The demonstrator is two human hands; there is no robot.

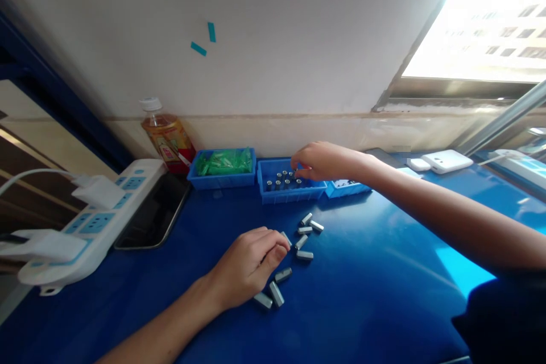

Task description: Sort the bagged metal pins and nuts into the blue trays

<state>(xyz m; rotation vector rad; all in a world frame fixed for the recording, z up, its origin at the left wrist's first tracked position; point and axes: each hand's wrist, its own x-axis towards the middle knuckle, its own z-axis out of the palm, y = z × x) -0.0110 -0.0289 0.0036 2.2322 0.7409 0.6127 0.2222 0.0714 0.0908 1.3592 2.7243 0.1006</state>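
Observation:
My left hand (251, 261) is low over the blue table, thumb and fingers closed on a silver hex coupling nut (285, 239) at the fingertips. Several more hex coupling nuts (304, 255) lie on their sides just right of that hand and below it. My right hand (315, 162) reaches into a blue bin (292, 195) by the wall, its fingers pinched at a coupling nut (295, 174) that they partly hide. Other coupling nuts (287, 183) stand upright inside this bin, their round holes facing up.
Left of the bin, another blue bin (222, 182) holds green plastic bags. A drink bottle (166, 133), a phone (153, 213) and a white power strip (102, 219) with plugs are at left. A smaller blue bin (347, 190) sits under my right forearm, with white devices (447, 161) farther right.

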